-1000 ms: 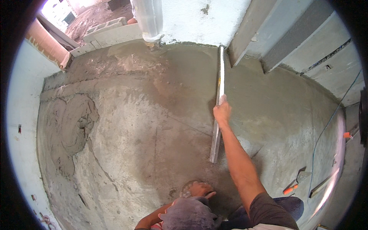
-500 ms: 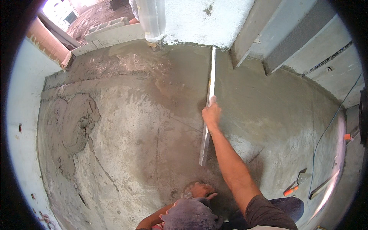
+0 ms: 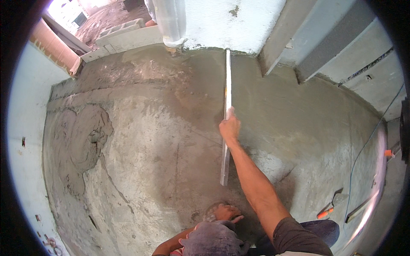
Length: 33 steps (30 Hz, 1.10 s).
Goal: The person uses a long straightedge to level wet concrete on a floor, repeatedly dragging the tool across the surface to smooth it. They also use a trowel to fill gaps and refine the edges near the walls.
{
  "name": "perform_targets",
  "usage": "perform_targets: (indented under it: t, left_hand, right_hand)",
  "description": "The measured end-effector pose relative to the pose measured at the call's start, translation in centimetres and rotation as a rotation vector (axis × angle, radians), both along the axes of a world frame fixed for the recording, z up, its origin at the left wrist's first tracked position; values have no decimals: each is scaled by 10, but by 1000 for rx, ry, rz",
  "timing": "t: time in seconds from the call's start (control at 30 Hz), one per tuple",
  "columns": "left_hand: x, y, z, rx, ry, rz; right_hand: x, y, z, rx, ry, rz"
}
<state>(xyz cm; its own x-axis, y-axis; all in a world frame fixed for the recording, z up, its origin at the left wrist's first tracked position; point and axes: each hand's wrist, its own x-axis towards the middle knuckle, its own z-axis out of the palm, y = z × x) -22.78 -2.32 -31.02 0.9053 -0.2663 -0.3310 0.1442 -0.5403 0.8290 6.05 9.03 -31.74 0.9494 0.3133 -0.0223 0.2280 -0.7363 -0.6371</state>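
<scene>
A long, pale metal straightedge (image 3: 228, 77) lies across the wet mortar (image 3: 273, 94), its far end close to the base of the white wall. My right hand (image 3: 230, 128) is wrapped around the bar below its middle, with the arm stretched forward. Toward me, the bar's near end reaches over the damp concrete floor (image 3: 145, 149). Low in the picture, my left hand (image 3: 227, 212) rests on the floor with fingers spread and nothing in it. A grey cap (image 3: 213, 239) hides part of that arm.
Rough mortar (image 3: 87, 136) is heaped at the left. An orange-handled trowel (image 3: 331, 207) lies at the lower right, near a thin cable (image 3: 356, 158) and a narrow bar (image 3: 361, 209). Concrete columns (image 3: 333, 38) jut out at the upper right. A plastic-wrapped post (image 3: 171, 21) stands at the back.
The straightedge's far end has swung left along the wall, and my right hand has shifted slightly left with it. My left hand stays in place.
</scene>
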Motion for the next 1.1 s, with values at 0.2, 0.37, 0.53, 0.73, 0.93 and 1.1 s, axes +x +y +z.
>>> perform_targets:
  t: [0.2,0.37,0.53,0.73,0.93,1.1]
  left_hand:
    - [4,8,16,32,64,-24]
    - [1,3,7,8,17,-11]
    - [-5,-3,-7,-12,-55,14]
    - [-8,-3,-10,53,-117,2]
    - [-4,-3,-2,18,-91,-6]
    - [-9,-2,-17,-7,-94,-16]
  right_hand:
    - [-9,19,2,-58,47,93]
    - [-17,37,-5,-36,33,220]
    - [-15,26,-24,58,-54,235]
    - [-24,29,4,-102,36,220]
    - [-35,45,-3,-128,56,297]
    - [-37,9,12,-137,-7,358]
